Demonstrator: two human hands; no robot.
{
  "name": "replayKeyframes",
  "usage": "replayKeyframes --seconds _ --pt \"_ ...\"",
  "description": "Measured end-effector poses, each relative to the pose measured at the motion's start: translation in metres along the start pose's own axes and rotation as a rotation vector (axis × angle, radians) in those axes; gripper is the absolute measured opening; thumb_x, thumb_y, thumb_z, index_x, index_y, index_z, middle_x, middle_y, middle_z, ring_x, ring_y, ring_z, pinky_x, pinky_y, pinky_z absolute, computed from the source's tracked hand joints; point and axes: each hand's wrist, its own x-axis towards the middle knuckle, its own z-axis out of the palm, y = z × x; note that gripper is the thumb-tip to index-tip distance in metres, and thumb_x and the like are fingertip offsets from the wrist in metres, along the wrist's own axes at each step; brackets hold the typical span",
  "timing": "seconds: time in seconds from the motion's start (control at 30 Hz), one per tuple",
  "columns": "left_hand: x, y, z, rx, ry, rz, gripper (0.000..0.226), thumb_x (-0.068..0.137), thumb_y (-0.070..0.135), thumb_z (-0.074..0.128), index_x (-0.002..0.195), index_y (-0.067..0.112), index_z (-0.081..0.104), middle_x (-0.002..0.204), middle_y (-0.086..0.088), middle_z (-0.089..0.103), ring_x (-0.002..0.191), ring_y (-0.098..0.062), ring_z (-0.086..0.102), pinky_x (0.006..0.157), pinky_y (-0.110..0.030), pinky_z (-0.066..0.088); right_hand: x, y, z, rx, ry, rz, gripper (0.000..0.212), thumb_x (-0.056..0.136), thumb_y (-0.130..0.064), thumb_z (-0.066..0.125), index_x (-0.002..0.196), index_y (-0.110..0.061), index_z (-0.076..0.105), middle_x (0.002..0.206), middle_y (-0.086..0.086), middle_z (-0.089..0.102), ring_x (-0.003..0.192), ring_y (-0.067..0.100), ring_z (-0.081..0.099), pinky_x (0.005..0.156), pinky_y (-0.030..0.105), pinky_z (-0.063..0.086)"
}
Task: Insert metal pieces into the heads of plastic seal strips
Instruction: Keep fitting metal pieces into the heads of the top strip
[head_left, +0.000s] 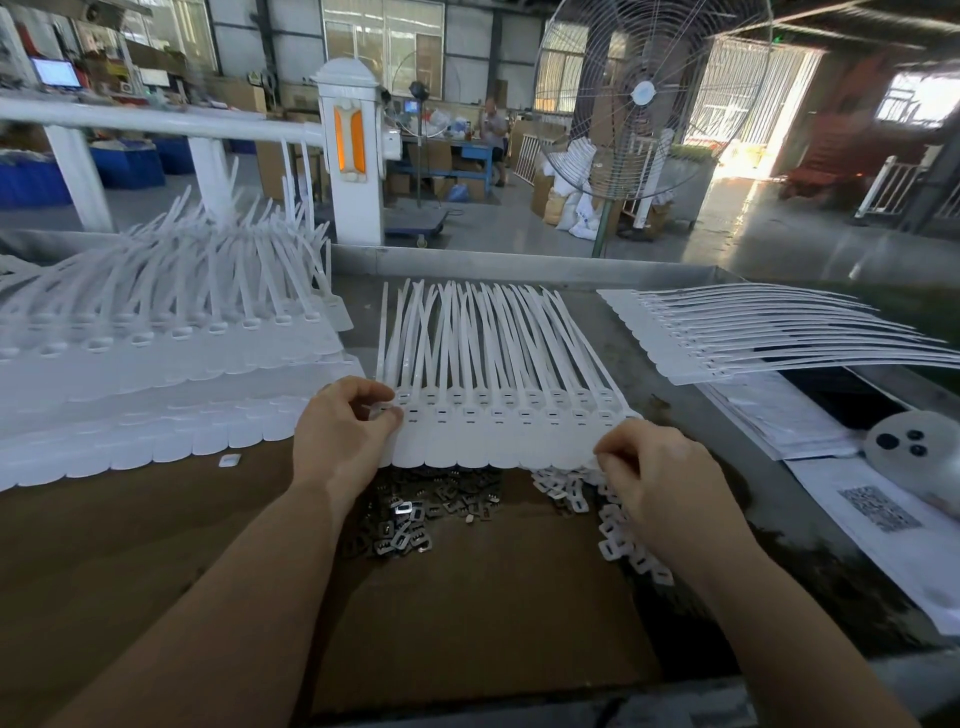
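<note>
Both hands pinch a row of white seal strips (498, 415): left hand (343, 431) at its left end, right hand (649, 473) at its right; metal pieces (415, 514) lie heaped between the hands.

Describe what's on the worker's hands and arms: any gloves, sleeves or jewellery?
Nothing is worn. The left hand and right hand are bare, with no gloves, rings or watch showing. Both forearms are bare right down to the frame edge, with no sleeve in view.

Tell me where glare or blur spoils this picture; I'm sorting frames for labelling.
Head view: the doorway at upper right is blown out by daylight; the fan and far shelves are smeared; wide-angle bending curves the edges; hands and the strip sheet stay fairly sharp.
</note>
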Motion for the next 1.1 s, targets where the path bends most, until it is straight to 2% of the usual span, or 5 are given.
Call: replayKeyframes --seconds 0.33,0.5,0.63,0.83,1.1 --pt "0.000 0.001 0.000 0.003 0.005 -0.001 0.013 0.081 0.018 0.072 0.086 0.027 0.064 0.081 0.010 0.058 0.080 -0.006 0.051 0.075 -0.024 0.038 0.007 0.011 0.000 0.324 0.066 0.122 0.017 0.089 -0.010 0.058 0.093 -0.021 0.070 0.089 0.002 0.068 0.079 0.012 0.063 0.079 0.031 0.053" --pt "-0.001 0.001 0.000 0.002 0.002 -0.008 0.012 0.081 0.018 0.071 0.088 0.026 0.065 0.085 0.007 0.060 0.080 -0.005 0.051 0.075 -0.023 0.038 0.009 0.017 0.003 0.391 0.066 0.147 0.015 0.086 -0.009 0.061 0.085 -0.022 0.068 0.081 0.000 0.067 0.072 0.012 0.064 0.072 0.028 0.054" --pt "-0.002 0.002 0.000 -0.004 0.001 -0.013 0.012 0.081 0.018 0.071 0.089 0.025 0.065 0.085 0.006 0.060 0.081 -0.007 0.052 0.076 -0.024 0.038 0.012 0.022 0.006 0.369 0.074 0.150 0.021 0.089 -0.009 0.055 0.093 -0.025 0.069 0.073 -0.003 0.063 0.057 0.014 0.060 0.053 0.016 0.046" --pt "-0.002 0.002 0.000 -0.018 -0.005 -0.023 0.012 0.082 0.017 0.071 0.090 0.023 0.065 0.086 0.006 0.061 0.083 -0.007 0.052 0.078 -0.024 0.039 0.022 0.028 -0.002 0.363 0.105 0.168 0.012 0.086 -0.011 0.059 0.086 -0.020 0.068 0.078 -0.005 0.067 0.073 0.009 0.063 0.072 0.027 0.053" --pt "-0.001 0.002 0.000 -0.017 0.000 -0.014 0.012 0.082 0.017 0.071 0.089 0.024 0.065 0.084 0.007 0.061 0.081 -0.006 0.053 0.075 -0.024 0.039 0.034 0.037 -0.003 0.433 0.101 0.225 0.015 0.088 -0.006 0.057 0.086 -0.016 0.068 0.080 0.000 0.066 0.072 0.011 0.063 0.066 0.023 0.052"
